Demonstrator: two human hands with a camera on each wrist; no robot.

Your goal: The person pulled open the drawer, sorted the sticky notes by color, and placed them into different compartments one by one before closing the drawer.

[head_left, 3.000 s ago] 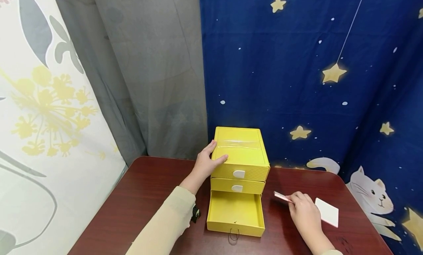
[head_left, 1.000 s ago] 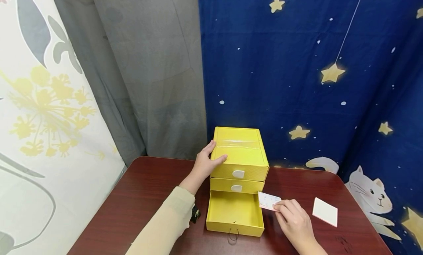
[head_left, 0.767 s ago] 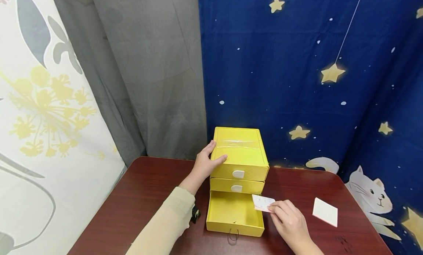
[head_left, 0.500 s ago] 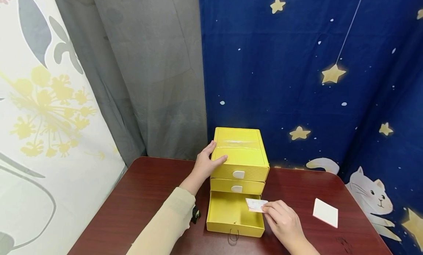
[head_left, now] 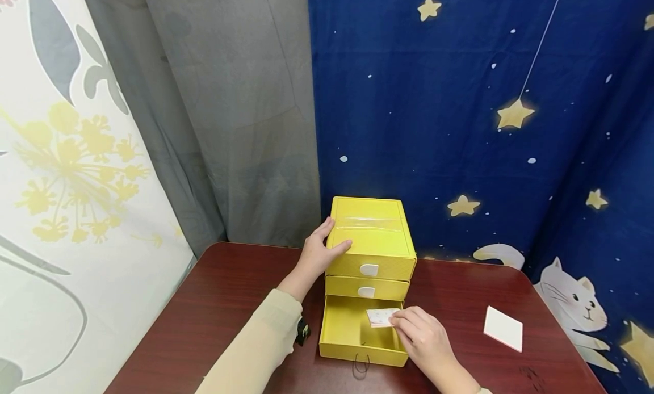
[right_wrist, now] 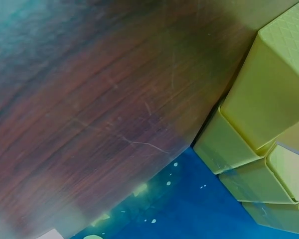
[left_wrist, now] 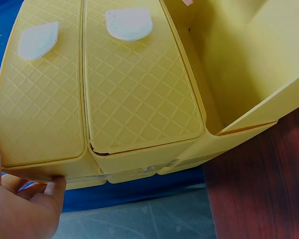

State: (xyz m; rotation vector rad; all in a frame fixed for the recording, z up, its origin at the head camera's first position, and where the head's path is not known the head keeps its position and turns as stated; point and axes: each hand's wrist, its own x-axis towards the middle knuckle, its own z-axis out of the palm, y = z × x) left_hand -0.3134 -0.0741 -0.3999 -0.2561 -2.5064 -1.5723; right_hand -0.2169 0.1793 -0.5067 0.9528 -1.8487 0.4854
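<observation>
A yellow drawer cabinet [head_left: 370,238] stands on the table, its bottom drawer [head_left: 338,331] pulled out and its two upper drawers closed. My left hand [head_left: 313,255] rests on the cabinet's upper left edge, thumb over the top; in the left wrist view, bent fingers [left_wrist: 47,199] touch its side. My right hand [head_left: 423,338] pinches a small notepad [head_left: 379,317], white with a faint printed pattern and pinkish edge, by its right end above the pulled-out drawer. A shadow falls inside beneath it. In the right wrist view the right hand's grip is out of sight.
A square white pad [head_left: 503,328] with a pinkish edge lies to the right on the dark red table [head_left: 230,303]. A dark cord loop [head_left: 360,367] hangs at the drawer front. Grey [head_left: 245,127] and blue star-patterned curtains [head_left: 388,127] hang behind.
My right hand has carried the notepad leftward from beside the cabinet to over the pulled-out drawer, turning its patterned face up. The left hand and the cabinet have stayed in place.
</observation>
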